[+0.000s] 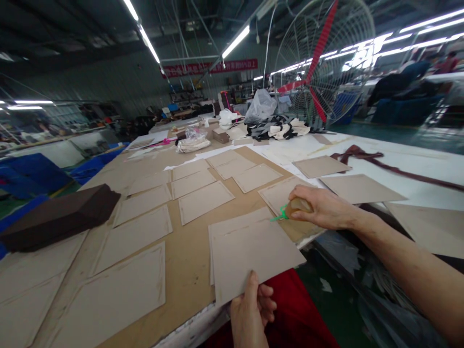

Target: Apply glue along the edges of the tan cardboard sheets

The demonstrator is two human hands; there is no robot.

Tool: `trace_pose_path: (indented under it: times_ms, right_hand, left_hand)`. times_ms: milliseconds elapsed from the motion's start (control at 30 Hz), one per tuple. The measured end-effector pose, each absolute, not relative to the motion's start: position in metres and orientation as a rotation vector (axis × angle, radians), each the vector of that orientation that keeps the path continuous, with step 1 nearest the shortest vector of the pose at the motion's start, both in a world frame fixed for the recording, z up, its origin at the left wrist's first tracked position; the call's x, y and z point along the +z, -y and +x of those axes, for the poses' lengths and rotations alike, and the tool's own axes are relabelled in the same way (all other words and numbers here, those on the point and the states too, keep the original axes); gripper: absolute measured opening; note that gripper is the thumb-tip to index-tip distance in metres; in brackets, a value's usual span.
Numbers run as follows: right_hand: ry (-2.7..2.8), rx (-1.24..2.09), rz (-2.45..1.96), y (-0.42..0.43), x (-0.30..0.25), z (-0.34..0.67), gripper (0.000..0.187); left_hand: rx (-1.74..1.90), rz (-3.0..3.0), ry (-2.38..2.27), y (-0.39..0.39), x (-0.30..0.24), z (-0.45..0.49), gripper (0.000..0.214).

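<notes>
My left hand (252, 304) pinches the near edge of a flat beige cardboard sheet (253, 256), thumb on top and fingers below. Another sheet shows beneath it at its left side. In my right hand (321, 205) is a squeeze bottle (299, 208) of yellowish-brown contents, tilted so its green nozzle (279, 216) meets or nearly meets the sheet's far edge. A thin brownish streak runs along that edge left of the nozzle. More beige sheets (205, 198) lie in rows beyond, several with similar streaks along their borders.
A stack of dark brown pieces (61, 215) sits at the table's left. Farther back are plastic bags (261, 106) and black and white fabric scraps (277, 128). A dark red strip (357, 152) lies at the right, and a large fan (319, 63) stands behind the table.
</notes>
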State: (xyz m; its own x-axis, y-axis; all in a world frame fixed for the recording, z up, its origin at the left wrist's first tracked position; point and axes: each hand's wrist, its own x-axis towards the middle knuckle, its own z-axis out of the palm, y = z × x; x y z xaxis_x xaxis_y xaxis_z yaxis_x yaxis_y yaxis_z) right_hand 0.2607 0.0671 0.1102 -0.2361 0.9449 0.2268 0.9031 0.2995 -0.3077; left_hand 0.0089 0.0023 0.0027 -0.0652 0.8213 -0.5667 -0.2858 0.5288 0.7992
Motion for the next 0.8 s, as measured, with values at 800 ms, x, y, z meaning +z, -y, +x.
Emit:
trace_pose_path:
  times_ms: [800]
  right_hand:
    - [2.256, 0.372, -1.665, 0.031, 0.12, 0.272, 0.027]
  left_hand:
    - [1.006, 0.502, -1.335, 0.001, 0.014, 0.01, 0.039]
